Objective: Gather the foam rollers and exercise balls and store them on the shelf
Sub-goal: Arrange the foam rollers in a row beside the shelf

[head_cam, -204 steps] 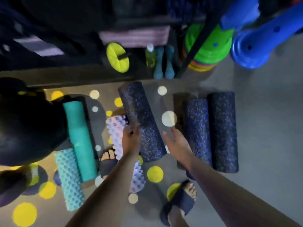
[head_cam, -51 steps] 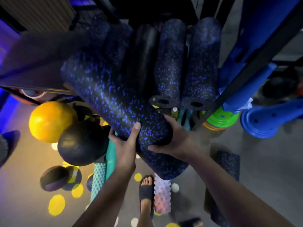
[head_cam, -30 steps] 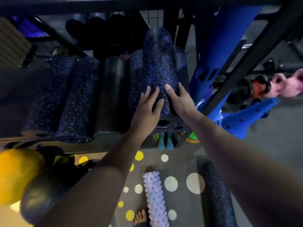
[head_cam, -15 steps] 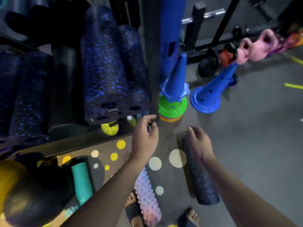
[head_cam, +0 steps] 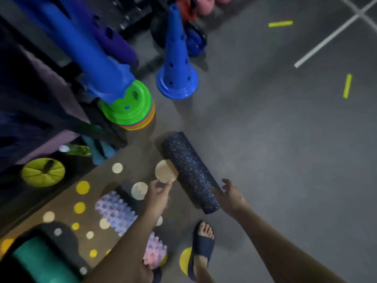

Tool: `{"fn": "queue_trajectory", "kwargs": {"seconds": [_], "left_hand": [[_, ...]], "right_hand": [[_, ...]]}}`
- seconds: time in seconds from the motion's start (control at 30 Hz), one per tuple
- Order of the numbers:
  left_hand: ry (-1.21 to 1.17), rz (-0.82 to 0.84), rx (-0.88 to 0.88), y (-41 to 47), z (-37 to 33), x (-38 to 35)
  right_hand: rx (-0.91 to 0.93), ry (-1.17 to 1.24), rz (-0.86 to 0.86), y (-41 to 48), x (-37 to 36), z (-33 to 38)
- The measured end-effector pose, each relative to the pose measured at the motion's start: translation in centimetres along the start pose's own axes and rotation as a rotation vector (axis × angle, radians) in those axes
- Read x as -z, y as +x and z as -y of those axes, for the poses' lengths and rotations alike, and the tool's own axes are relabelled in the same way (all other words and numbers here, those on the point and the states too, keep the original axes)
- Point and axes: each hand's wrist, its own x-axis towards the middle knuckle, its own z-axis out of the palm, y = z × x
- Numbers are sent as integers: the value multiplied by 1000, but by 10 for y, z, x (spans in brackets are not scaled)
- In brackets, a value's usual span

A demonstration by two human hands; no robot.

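- I've got both hands low over the floor, well apart, neither holding anything.
- Left hand (head_cam: 158,194) hangs with its fingers loosely curled, over the edge of the spotted mat (head_cam: 81,203), just left of the speckled foam roller (head_cam: 188,171).
- Right hand (head_cam: 231,196) has its fingers spread, right at the roller's near end; I cannot tell whether it touches.
- That speckled roller lies flat on the grey floor (head_cam: 285,160), angled away from me, beside the mat.
- On the mat: a lilac knobbly roller (head_cam: 119,213), partly under my left forearm, and a teal roller (head_cam: 36,260) at the bottom left.
- The shelf rack (head_cam: 44,146) sits dark on the left, with a stack of green cones (head_cam: 130,108) at its corner.
- A blue cone (head_cam: 177,64) stands upright beyond.
- One sandalled foot (head_cam: 202,244) is planted between my arms.
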Motion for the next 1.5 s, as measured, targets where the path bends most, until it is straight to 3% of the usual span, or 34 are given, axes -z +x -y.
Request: {"fn": "queue_trajectory", "kwargs": {"seconds": [0.17,0.3,0.43,0.53,0.63,0.7,0.87,1.03,1.13,1.4,1.5], "left_hand": [[-95,120,141,105,66,-81],[-218,272,223,185,141,-134],[-352,430,359,191,203,-160],[-433,352,425,145,205,-145],[-518,233,472,77,169,-84],[-547,241,476,19,130,-30],[-629,213,380,-136,20,103],[-697,197,189,-245,-46,218],[-793,167,142,-285,-42,252],[-994,124,108,-339,5,283],[-1084,17,72,-356,15,297]], "right_hand": [[62,-211,84,125,-54,-59],[2,-139,87,230,-114,-114],[-48,-149,33,253,-154,-146],[-52,-199,-6,210,-163,-132],[-58,-180,93,128,-146,-84],[-8,-214,176,59,-125,-40],[247,-408,302,-117,-43,109],[372,-518,402,-205,-6,225],[477,-550,415,-263,-4,267],[752,-966,365,-348,-38,333],[949,-989,486,-356,-63,349]]}}
